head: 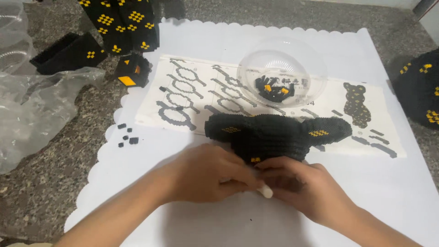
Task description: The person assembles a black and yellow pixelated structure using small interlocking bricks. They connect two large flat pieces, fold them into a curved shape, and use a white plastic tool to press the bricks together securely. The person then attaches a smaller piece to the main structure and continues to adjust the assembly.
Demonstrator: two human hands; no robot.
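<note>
A black brick-built piece with small yellow patches (274,132) lies on the white scalloped mat (375,183), wide at the top and narrowing toward me. My left hand (208,174) and my right hand (299,183) meet at its near lower edge, fingers pinched together on it. A small white object (265,192) pokes out between the hands; what it is cannot be told. Behind the piece lies a printed instruction sheet (192,87) with grey diagrams.
A clear plastic bowl (281,73) holding several small black and yellow bricks stands on the sheet. A few loose black bricks (128,136) lie left on the mat. Other black and yellow built sections (123,23) stand at the back left and at the right edge (420,91). Crumpled clear plastic (32,110) lies left.
</note>
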